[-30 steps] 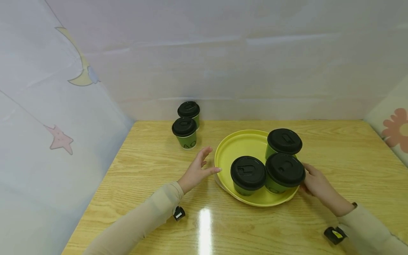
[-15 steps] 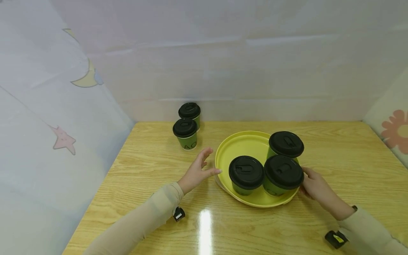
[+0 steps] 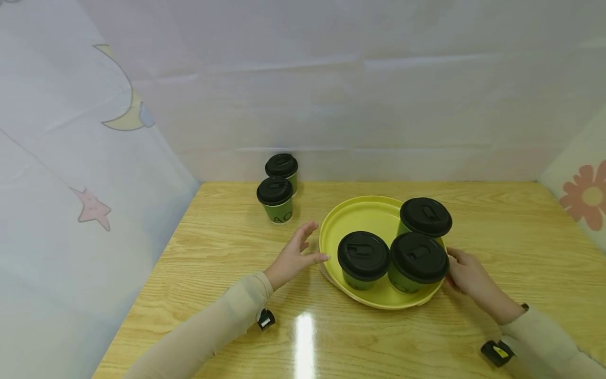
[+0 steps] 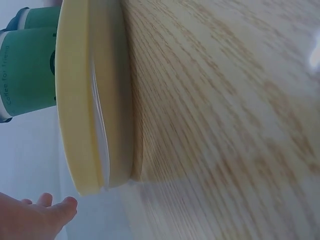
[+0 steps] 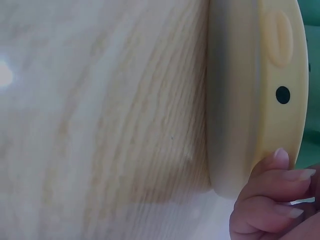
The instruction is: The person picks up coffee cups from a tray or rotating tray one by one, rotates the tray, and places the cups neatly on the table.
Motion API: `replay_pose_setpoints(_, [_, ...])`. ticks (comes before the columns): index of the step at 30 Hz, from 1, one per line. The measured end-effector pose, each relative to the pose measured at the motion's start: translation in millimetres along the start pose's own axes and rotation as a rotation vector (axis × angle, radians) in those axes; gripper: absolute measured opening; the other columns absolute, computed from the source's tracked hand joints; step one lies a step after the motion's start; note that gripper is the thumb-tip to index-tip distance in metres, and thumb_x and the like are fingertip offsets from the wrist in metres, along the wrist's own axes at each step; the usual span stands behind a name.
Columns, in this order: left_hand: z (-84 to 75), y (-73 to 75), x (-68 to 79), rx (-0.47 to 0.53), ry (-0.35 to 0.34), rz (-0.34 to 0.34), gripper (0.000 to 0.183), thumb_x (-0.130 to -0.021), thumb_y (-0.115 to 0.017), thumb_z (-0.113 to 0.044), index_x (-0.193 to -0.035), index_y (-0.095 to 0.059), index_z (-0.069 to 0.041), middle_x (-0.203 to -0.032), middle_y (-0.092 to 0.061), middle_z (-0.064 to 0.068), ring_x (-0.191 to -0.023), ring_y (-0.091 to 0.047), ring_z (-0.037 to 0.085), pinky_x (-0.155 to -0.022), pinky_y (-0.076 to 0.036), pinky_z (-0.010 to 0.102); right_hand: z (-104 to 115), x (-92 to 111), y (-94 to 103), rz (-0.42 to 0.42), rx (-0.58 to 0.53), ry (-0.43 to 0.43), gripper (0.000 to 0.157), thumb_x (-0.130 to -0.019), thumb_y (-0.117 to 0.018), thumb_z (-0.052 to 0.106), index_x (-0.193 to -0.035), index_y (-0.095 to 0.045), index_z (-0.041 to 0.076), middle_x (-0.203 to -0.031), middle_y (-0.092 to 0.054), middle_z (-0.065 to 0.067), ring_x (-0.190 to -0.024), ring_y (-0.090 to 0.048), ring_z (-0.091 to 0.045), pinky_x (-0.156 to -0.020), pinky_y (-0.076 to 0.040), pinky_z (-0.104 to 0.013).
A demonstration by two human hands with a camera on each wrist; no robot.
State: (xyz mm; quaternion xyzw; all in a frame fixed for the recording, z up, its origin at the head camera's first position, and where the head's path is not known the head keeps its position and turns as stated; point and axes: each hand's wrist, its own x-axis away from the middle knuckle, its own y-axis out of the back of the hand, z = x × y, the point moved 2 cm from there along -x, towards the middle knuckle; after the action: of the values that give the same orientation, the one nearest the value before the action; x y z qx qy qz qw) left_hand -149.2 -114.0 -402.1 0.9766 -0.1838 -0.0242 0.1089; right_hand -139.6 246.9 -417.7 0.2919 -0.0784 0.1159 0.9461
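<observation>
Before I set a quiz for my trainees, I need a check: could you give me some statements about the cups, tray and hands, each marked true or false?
1. Three cups stand on the yellow tray. True.
2. All the lids are white. False: the lids are black.
3. Two more cups stand on the table, left of the tray. True.
4. The right hand lifts a cup. False: the right hand is at the tray's edge.
5. The left hand holds nothing. True.

Beige sleeves [image 3: 203,330], 2 black cameras [image 3: 266,319]
</observation>
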Motion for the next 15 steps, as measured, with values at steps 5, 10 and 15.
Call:
replay_pose_setpoints(5, [-0.5, -0.9, 0.5, -0.008, -0.014, 0.009, 0.08, -0.091, -0.069, -0.007, -0.152, -0.018, 0.0, -0.156, -0.023, 0.02, -0.146, -0.016, 0.029, -0.115, -0.021, 0.048, 1.1, 5.4, -0.8, 0.004, -0.023, 0.014, 0.045, -0.106, -0.025, 0.023, -0.121, -0.042, -0.015, -0.059, -0.049, -0.005, -0.045, -0.039, -0.011, -0.041, -0.038, -0.027])
replay_pose_setpoints(10, [-0.2, -1.2, 0.5, -0.016, -0.022, 0.017, 0.079, -0.091, -0.068, -0.005, -0.153, -0.017, 0.0, -0.156, -0.024, 0.02, -0.146, -0.017, 0.03, -0.115, -0.022, 0.049, 1.7, 3.1, 1.9, -0.014, 0.0, 0.014, 0.046, -0.107, -0.024, 0.026, -0.119, -0.044, -0.014, -0.059, -0.048, -0.006, -0.045, -0.039, -0.013, -0.041, -0.038, -0.028])
replay_pose_setpoints(15, [-0.6, -1.7, 1.4, -0.018, -0.024, 0.026, 0.081, -0.091, -0.068, -0.006, -0.153, -0.016, 0.001, -0.156, -0.023, 0.021, -0.146, -0.016, 0.03, -0.116, -0.021, 0.049, 2.4, 0.6, 1.9, -0.004, 0.014, -0.015, 0.054, -0.105, -0.026, 0.025, -0.135, -0.03, -0.02, -0.059, -0.051, -0.006, -0.046, -0.042, -0.012, -0.042, -0.038, -0.026])
